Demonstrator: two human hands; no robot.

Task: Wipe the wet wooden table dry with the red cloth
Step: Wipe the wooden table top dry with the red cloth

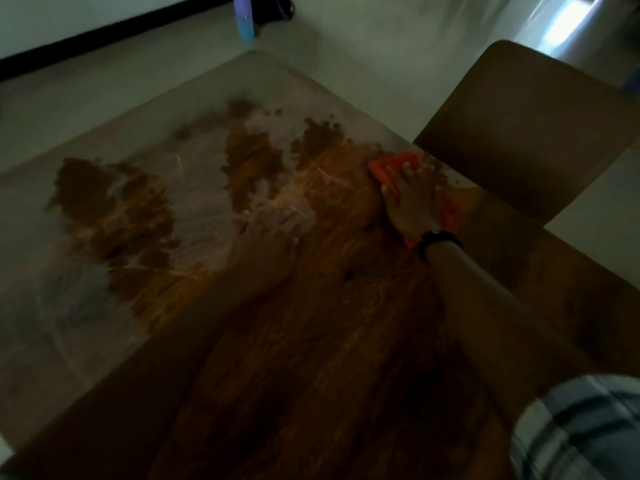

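The wooden table (311, 358) fills the view, with dark wet patches at the left (114, 209) and at the far middle (251, 161), and pale streaks between them. The red cloth (391, 162) lies near the table's right edge. My right hand (408, 202) presses flat on it with the fingers spread; a black band sits on that wrist. My left hand (277, 221) is badly blurred and lies on the table at the centre, with its fingers seemingly stretched out and nothing in it.
A brown chair (526, 133) stands tight against the table's right edge, just beyond the cloth. A blue and purple bottle (244, 17) stands on the pale floor past the table's far corner. My plaid sleeve (588, 427) is at the lower right.
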